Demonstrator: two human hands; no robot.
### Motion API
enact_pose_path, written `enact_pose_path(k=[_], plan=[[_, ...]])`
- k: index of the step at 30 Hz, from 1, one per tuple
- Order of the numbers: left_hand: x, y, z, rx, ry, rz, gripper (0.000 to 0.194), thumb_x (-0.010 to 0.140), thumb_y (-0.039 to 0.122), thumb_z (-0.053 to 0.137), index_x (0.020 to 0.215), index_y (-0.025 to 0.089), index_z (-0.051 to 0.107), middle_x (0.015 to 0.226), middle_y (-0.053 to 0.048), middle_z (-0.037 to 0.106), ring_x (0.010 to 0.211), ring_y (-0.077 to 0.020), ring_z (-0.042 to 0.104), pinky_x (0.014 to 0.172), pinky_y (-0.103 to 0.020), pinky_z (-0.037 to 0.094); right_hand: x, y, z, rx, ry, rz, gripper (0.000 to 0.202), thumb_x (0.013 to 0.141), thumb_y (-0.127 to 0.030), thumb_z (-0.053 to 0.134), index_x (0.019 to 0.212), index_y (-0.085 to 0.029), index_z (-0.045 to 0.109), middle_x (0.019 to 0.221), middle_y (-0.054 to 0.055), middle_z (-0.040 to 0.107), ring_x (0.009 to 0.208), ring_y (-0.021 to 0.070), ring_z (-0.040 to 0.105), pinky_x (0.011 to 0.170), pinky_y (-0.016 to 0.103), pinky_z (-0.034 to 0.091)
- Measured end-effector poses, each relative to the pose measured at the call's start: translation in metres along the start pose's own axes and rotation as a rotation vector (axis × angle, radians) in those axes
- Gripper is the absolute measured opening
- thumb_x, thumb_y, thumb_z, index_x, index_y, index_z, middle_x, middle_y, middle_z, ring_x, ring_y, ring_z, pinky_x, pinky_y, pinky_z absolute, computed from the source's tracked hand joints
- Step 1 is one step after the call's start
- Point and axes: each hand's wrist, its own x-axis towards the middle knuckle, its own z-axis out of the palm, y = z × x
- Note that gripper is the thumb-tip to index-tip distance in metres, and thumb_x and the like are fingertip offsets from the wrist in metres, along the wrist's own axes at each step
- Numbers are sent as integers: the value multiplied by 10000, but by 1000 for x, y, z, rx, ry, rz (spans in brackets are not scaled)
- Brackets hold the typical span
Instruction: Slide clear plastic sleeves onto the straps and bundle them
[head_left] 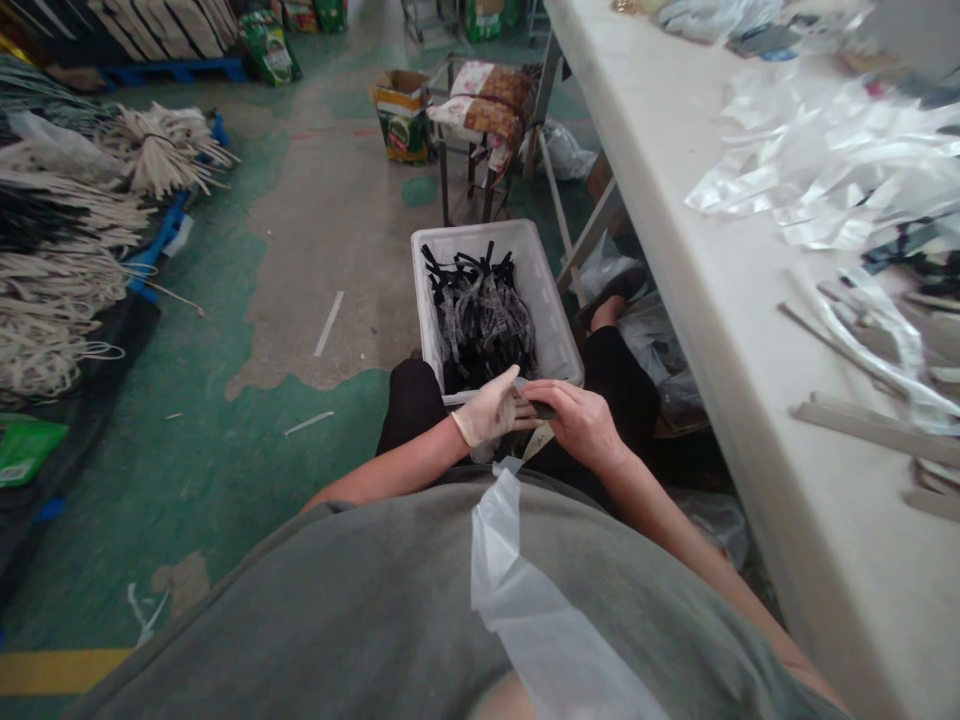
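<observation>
Here both hands [536,415] pinch a dark strip [534,405]; no writing legible.

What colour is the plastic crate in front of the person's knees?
White; the rectangular plastic crate holds black strips, clearest in the head view.

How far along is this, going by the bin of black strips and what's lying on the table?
Done: several flat packed-looking strips and loose clear bags lie on the white table. In hand: the gloved left hand and bare right hand together hold one dark strip over the lap. Left: the white bin holds a pile of black strips, so much seems to remain.
</observation>
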Motion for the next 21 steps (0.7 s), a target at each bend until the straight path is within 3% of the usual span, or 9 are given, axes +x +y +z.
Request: enact_pose_path(k=[2, 4, 7, 9, 11, 13, 15, 19, 21], plan=[[7, 8, -6, -30, 7, -45, 600, 915, 662, 416, 1033, 121, 647, 878, -123, 727, 795, -234, 705, 749, -371, 572, 1, -7, -13, 66, 22, 61, 248, 906, -78, 493, 1053, -191, 658, 999, 70, 742, 905, 186, 718, 805, 309, 593], [18, 22, -15, -109, 105, -35, 649, 916, 673, 389, 1093, 97, 629, 894, -142, 730, 778, -248, 712, 704, -374, 574, -1, -19, -39, 166, 38, 143, 187, 937, -127, 522, 1028, -214, 660, 946, 44, 743, 854, 169, 717, 773, 279, 584], [31, 56, -27, -273, 311, 143, 580, 974, 552, 369, 1127, 48, 612, 798, -132, 716, 665, -212, 694, 643, -325, 553, -14, -36, -89, 375, -33, 203, 185, 957, -165, 521, 1024, -249, 671, 920, 28, 739, 832, 170, 714, 739, 270, 584], [34, 84, -29, -340, 366, 287, 548, 1010, 476, 311, 1165, 36, 598, 733, -105, 697, 623, -180, 677, 632, -287, 538, -25, -40, -116, 509, -127, 194, 192, 963, -201, 513, 1017, -257, 688, 890, 37, 737, 796, 184, 715, 681, 270, 591], [30, 107, -25, -367, 364, 408, 467, 1030, 406, 290, 1213, 90, 582, 712, -52, 691, 620, -139, 671, 649, -245, 529, -35, -38, -127, 586, -213, 225, 200, 968, -248, 514, 980, -251, 713, 846, 45, 734, 740, 186, 710, 625, 260, 589], [22, 118, -16, -327, 328, 524, 360, 1033, 350, 336, 1240, 175, 574, 734, -2, 699, 627, -103, 668, 655, -210, 515, -40, -29, -122, 607, -213, 330, 226, 972, -302, 522, 935, -236, 735, 822, 50, 732, 726, 184, 707, 630, 256, 590], [14, 115, -3, -191, 250, 600, 304, 1022, 318, 391, 1236, 219, 584, 779, 11, 713, 635, -92, 669, 629, -196, 500, -38, -16, -103, 631, -127, 462, 252, 964, -366, 547, 925, -220, 748, 913, 70, 748, 805, 199, 718, 708, 282, 600], [1, 73, 12, 231, 61, 527, 329, 943, 371, 563, 1195, 171, 632, 838, -51, 732, 644, -127, 675, 580, -212, 485, -11, 19, -62, 804, 102, 599, 311, 905, -489, 630, 924, -202, 749, 1353, 119, 618, 1173, 277, 632, 963, 414, 538], [-4, 49, 10, 394, -25, 453, 433, 871, 444, 658, 1182, 142, 646, 835, -81, 735, 646, -147, 676, 585, -229, 482, 11, 38, -51, 917, 168, 618, 333, 860, -524, 678, 907, -201, 744, 1442, 122, 542, 1290, 293, 544, 1030, 459, 482]])
